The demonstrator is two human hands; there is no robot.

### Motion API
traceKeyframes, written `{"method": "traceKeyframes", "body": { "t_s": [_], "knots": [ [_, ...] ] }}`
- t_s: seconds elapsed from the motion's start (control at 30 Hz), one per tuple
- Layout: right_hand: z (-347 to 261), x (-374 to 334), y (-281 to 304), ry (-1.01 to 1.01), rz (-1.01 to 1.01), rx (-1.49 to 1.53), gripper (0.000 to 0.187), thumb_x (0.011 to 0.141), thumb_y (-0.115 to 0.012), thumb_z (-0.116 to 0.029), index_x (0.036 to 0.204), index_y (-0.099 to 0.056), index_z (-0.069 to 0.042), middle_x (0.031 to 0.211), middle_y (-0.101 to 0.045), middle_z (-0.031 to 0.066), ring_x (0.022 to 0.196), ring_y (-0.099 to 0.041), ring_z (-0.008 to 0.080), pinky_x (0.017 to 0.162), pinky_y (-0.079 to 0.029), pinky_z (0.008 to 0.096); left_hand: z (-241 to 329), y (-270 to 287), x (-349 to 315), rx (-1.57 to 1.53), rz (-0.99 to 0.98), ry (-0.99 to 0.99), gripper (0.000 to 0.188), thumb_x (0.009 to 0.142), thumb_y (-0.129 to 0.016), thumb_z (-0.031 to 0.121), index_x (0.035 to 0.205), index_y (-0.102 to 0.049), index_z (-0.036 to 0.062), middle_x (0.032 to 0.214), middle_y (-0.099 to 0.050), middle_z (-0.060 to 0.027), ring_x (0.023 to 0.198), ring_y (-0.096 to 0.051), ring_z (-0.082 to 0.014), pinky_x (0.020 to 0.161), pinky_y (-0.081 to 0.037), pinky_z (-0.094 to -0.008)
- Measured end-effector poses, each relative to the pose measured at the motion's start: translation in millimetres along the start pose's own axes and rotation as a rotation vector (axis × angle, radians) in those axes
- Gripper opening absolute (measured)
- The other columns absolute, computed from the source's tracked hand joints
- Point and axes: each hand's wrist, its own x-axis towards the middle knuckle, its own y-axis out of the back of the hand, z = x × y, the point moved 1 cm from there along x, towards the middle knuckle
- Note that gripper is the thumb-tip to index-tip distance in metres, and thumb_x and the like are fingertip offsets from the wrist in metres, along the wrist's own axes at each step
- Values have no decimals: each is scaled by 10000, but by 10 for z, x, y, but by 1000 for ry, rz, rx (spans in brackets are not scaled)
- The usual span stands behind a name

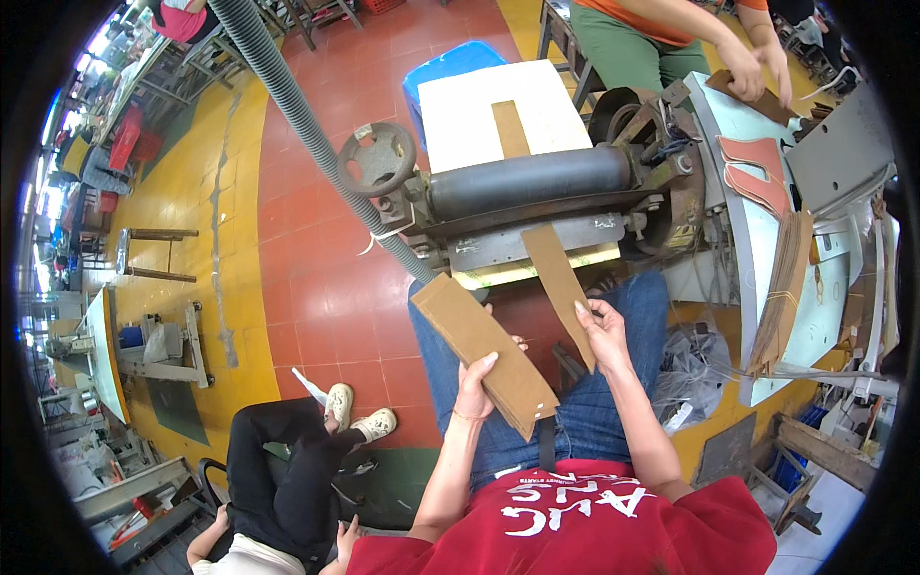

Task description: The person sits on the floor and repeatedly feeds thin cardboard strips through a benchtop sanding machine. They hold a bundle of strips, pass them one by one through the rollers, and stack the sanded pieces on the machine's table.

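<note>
My left hand (pixel 475 385) grips a stack of long brown strips (pixel 479 340), like leather or board, held slantwise over my lap. The thumb lies on top and some fingertips show at the far edge. Between the thumb and fingers of my right hand (pixel 605 333) is a single brown strip (pixel 554 278), pinched at its near end. Its far end reaches onto the metal feed plate (pixel 474 248) of a roller machine. Behind that plate lies the dark roller (pixel 532 182). Another brown strip (pixel 510 129) rests on the white board (pixel 455 110) beyond the roller.
A handwheel (pixel 377 159) and a grey ribbed hose (pixel 287 101) stand left of the roller. At right, a pale table (pixel 757 216) bears bundled brown strips (pixel 781 297) and reddish cut pieces (pixel 752 153). One person works across it; another sits at my left.
</note>
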Motion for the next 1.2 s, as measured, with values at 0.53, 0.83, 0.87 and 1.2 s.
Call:
{"method": "traceKeyframes", "body": {
  "t_s": [0.53,0.83,0.87,1.2],
  "knots": [
    [300,-645,59,-228,-397,-34,309,918,-582,-253,1157,-544,-61,1005,-637,37,873,-600,106,735,-461,245,-141,68,-55,-66,-55,103,793,766,-572,145,1447,-171,77,1108,-554,-198,1050,-575,-293,905,-480,-405],
    [-48,-839,-122,195,-302,-380,287,796,-722,-115,1013,-576,4,864,-665,61,797,-628,102,717,-507,250,-244,75,-48,75,99,48,703,830,-559,98,1434,-201,63,1132,-554,-170,1043,-566,-264,890,-489,-395],
    [-66,-805,-106,238,-232,-429,249,796,-716,-83,987,-579,1,840,-660,44,789,-623,92,727,-508,242,-248,97,-54,99,186,81,693,835,-559,109,1431,-209,61,1124,-558,-168,1028,-572,-260,884,-491,-391],
    [-57,-42,98,-86,-97,-62,209,895,-617,-234,974,-583,-44,738,-639,14,559,-559,41,453,-418,181,-114,162,-112,13,16,35,759,790,-576,174,1439,-198,56,1038,-578,-156,975,-595,-248,838,-509,-367]
  ]
}}
